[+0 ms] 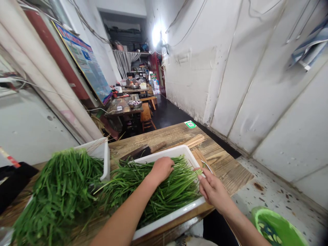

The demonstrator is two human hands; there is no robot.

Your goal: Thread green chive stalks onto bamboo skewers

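Observation:
Long green garlic chives (159,205) fill a white plastic tray (184,203) in front of me, their pale stem ends toward the right. My left hand (163,168) is closed, its curled fingers in the chives near the tray's far side; part of its grip is hidden. At the tray's right end, my right hand (211,187) pinches the stem ends of some chives between thumb and fingers. Thin bamboo skewers (196,140) lie on the wooden table (238,174) just beyond and beside the tray.
A second white tray (105,159) at left is heaped with chives (64,191). Behind my tray lies a cleaver (143,151) with a wooden handle. A green basket (279,227) stands on the floor at lower right. Farther back, a person (132,81) sits among tables with bowls.

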